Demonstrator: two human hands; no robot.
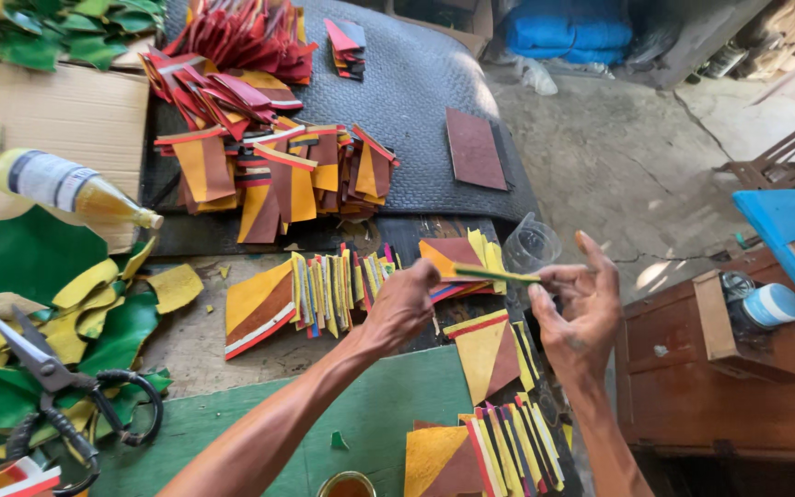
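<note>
- Fingers (425, 273) of your left hand (404, 304) are curled shut, pinching one end of a thin yellow-green strip (496, 273).
- Your right hand (574, 313) meets the other end of that strip: thumb and a fingertip close on it, while the remaining fingers spread open and upward.
- You hold the strip level between both hands, above the front edge of the work surface and just in front of a clear plastic cup (531, 244).
- Below your hands lies a yellow and brown triangular piece (487, 350); more striped pieces are fanned in a row (324, 294) to the left of your left hand.
- Another fanned stack (489, 451) sits near your right forearm, at the bottom edge of the view.
- Farther back, piles of red, orange and brown pieces (269, 166) rest on a dark textured mat (416, 92), with a single brown square (474, 147) apart on its right.
- At your far left, scissors (57, 387) lie on green and yellow scraps (39, 304), and a glue bottle (71, 189) lies on its side on cardboard (66, 110).
- To your right stands a brown wooden box (692, 387) with a small white and blue container (773, 306) on it.
</note>
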